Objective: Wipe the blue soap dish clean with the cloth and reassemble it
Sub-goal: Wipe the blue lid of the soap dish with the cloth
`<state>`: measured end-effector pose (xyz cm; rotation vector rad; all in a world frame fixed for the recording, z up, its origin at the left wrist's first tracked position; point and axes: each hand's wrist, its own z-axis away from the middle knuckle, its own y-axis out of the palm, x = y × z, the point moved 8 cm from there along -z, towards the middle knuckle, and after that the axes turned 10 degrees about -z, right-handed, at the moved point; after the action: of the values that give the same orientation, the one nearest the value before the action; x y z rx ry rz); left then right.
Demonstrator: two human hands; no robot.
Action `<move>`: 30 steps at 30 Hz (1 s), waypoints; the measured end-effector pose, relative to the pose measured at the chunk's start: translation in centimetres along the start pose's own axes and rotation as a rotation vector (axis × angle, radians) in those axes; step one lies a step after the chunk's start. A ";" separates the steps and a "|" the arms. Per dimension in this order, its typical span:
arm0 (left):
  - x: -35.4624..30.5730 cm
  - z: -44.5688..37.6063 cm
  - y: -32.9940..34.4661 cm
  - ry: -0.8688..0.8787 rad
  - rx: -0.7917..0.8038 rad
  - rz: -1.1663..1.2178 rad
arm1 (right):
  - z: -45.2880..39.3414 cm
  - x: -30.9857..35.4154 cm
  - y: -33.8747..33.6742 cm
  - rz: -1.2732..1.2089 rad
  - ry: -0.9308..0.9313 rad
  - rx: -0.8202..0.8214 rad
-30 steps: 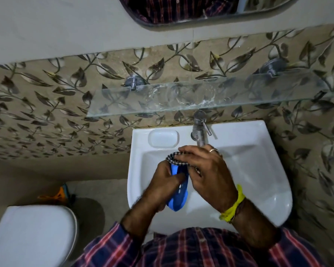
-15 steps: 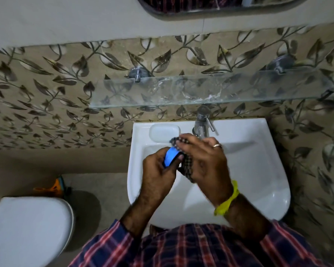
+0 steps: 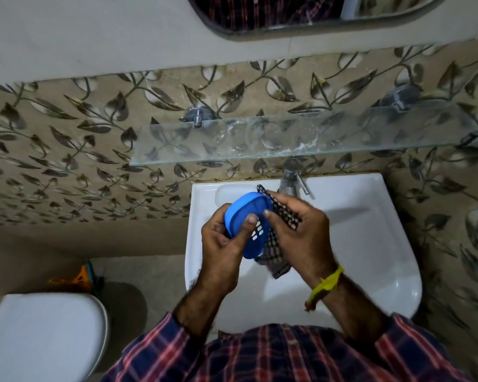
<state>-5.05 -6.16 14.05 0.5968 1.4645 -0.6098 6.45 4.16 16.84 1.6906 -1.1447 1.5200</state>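
A blue oval soap dish [image 3: 249, 213] with white drain slots is held above the white sink [image 3: 370, 244]. My left hand [image 3: 221, 249] grips its left side, thumb lying across the slotted face. My right hand [image 3: 298, 230] holds a dark checked cloth [image 3: 276, 255] bunched against the dish's right edge, its thumb touching the rim. The cloth hangs down below the dish and pokes out above it. I cannot tell whether the dish is one part or two stacked parts.
A chrome tap [image 3: 291, 177] stands just behind my hands. A glass shelf [image 3: 287, 139] juts from the leaf-patterned tiled wall above it. A white toilet lid [image 3: 44, 334] sits low on the left, with an orange object [image 3: 75, 279] on the floor behind it.
The dish has turned from edge-on to showing its slotted face, and the hands have risen toward the tap. The cloth has shifted from over the dish's top to its right side.
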 end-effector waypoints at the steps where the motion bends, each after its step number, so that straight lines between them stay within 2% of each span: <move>1: -0.1 0.0 0.2 0.002 0.027 -0.028 | -0.5 0.6 -0.3 0.060 -0.049 -0.013; 3: -0.2 -0.4 0.6 0.015 0.104 -0.199 | -1.0 2.3 -0.5 0.213 -0.203 0.016; 6: -0.7 -1.3 1.1 -0.015 0.164 -0.606 | 0.1 5.0 0.8 0.466 -0.493 0.125; 7: -1.0 -1.4 1.0 -0.039 0.147 -0.634 | 0.7 5.5 1.4 0.518 -0.549 0.143; 10: -1.7 -1.1 0.4 -0.033 0.101 -0.507 | 2.2 6.3 2.0 0.569 -0.634 0.167; 12: -1.8 -0.6 0.1 0.002 0.084 -0.536 | 1.6 5.5 0.9 0.582 -0.599 0.181; 15: -0.7 -0.3 0.1 -0.051 0.062 -0.587 | 0.5 3.9 -0.5 0.589 -0.481 0.200; 19: -0.9 -0.4 0.0 0.000 0.057 -0.538 | 2.5 4.3 1.9 0.596 -0.533 0.264; 24: -1.1 0.2 -0.9 -0.002 -0.013 -0.572 | 0.8 3.1 -0.6 0.538 -0.442 0.132; 27: -1.7 0.1 -1.3 0.070 -0.015 -0.504 | 1.3 3.7 -0.1 0.542 -0.497 0.082; 28: -2.3 0.1 -1.4 0.116 -0.019 -0.493 | 1.2 3.6 -0.6 0.482 -0.486 0.034; 30: -2.5 0.1 -1.6 0.111 -0.019 -0.408 | 0.0 2.7 -2.3 0.273 -0.329 -0.064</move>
<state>-6.15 -7.39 16.51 0.3195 1.7116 -0.8888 8.42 4.64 19.71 1.8453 -1.6348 1.3721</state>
